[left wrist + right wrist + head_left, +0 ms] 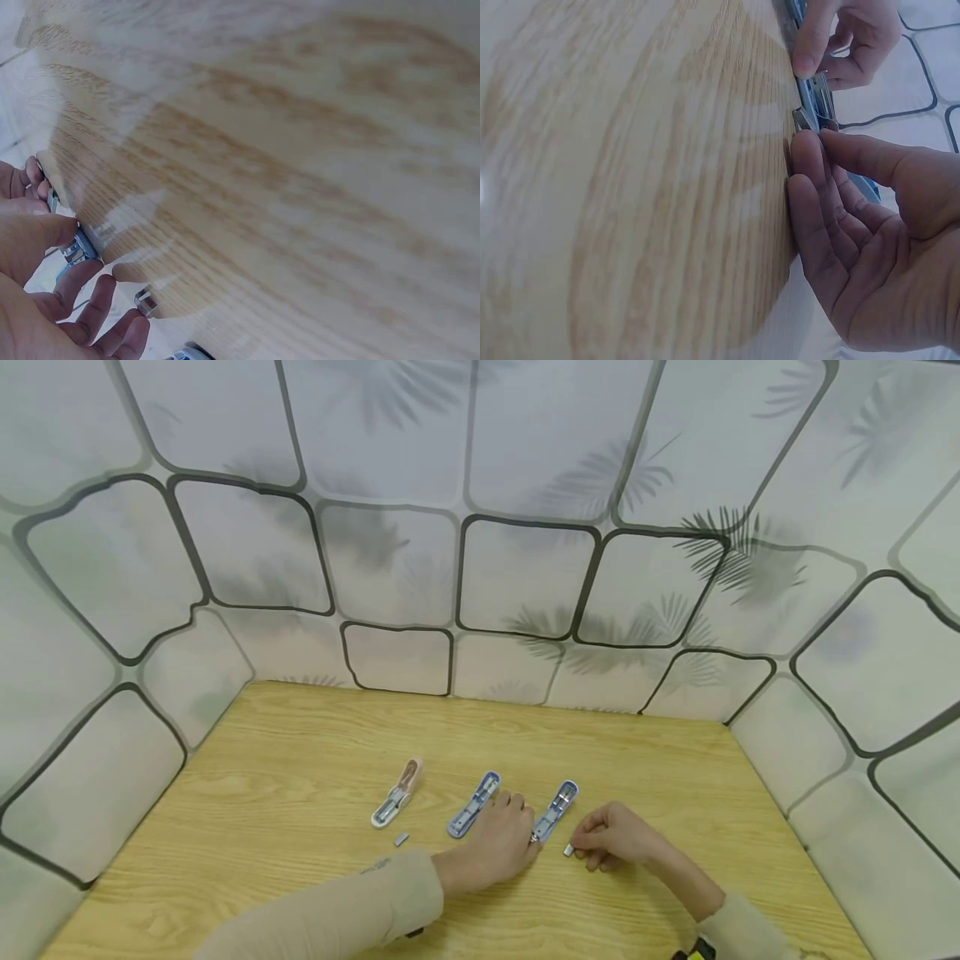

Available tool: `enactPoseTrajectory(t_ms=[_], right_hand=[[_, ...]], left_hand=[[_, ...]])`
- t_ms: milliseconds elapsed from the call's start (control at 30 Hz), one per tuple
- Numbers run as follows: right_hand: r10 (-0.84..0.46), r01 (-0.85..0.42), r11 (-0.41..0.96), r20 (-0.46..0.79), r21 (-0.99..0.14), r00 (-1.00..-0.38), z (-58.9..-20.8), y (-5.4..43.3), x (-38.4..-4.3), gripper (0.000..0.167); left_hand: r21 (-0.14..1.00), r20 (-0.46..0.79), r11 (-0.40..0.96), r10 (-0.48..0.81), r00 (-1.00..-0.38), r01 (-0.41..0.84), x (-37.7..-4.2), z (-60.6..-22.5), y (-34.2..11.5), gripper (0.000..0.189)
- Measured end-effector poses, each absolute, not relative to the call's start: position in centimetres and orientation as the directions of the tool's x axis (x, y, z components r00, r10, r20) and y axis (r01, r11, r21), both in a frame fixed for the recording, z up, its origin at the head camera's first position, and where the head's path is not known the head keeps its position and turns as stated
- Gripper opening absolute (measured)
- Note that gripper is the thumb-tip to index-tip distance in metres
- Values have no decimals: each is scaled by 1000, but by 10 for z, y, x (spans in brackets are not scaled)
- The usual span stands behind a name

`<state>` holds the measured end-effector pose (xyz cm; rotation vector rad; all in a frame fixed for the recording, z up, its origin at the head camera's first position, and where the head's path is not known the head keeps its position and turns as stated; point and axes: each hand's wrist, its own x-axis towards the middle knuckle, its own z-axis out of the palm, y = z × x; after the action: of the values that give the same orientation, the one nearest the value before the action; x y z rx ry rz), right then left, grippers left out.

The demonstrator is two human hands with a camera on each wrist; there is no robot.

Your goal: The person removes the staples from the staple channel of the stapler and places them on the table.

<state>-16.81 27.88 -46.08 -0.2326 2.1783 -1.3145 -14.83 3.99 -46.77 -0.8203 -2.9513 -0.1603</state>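
My left hand holds the near end of the right blue stapler, which lies opened out with its metal channel showing. In the left wrist view, thumb and index finger pinch that stapler. Just right of it, my right hand pinches a short strip of staples between thumb and fingertips. The right wrist view has this strip close beside the stapler's metal part. A second opened blue stapler lies beside my left hand, partly behind it.
An opened pink and white stapler lies farther left, with another staple strip near its lower end. The wooden table is bordered at the back and sides by patterned white fabric.
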Motion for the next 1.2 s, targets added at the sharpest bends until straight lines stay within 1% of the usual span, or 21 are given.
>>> enactPoseTrajectory(t_ms=[200,333,467,600,667,767,867,1033,1133,1200], right_hand=[[-403,125,539,-386,-833,-830,-462,277,-170,19],[-401,115,541,-375,-833,-836,-463,274,-169,19],[-385,120,543,-374,-831,-844,-462,272,-168,20],[-358,113,544,-352,-831,-865,-458,273,-167,24],[-342,100,544,-330,-833,-880,-455,275,-166,26],[-319,46,571,-274,-820,-907,-449,279,-166,26],[-301,-26,616,-205,-787,-931,-442,283,-166,24],[-294,-126,685,-114,-717,-949,-432,289,-167,23],[-247,-149,755,-67,-639,-967,-428,291,-164,22],[-219,-165,792,-23,-588,-975,-425,292,-163,23]], left_hand=[[66,110,853,509,-854,517,-148,-468,40,35],[72,105,855,505,-857,513,-149,-467,40,34],[109,89,852,505,-858,513,-150,-466,38,34],[149,78,841,515,-854,521,-152,-467,35,34],[189,76,833,516,-853,521,-153,-467,33,34],[270,84,811,517,-852,519,-153,-467,28,33],[315,106,780,538,-836,541,-152,-463,20,31],[312,160,719,604,-781,621,-152,-448,-2,25],[379,176,677,617,-767,632,-153,-440,-20,21],[432,188,651,612,-769,624,-153,-436,-32,20]])
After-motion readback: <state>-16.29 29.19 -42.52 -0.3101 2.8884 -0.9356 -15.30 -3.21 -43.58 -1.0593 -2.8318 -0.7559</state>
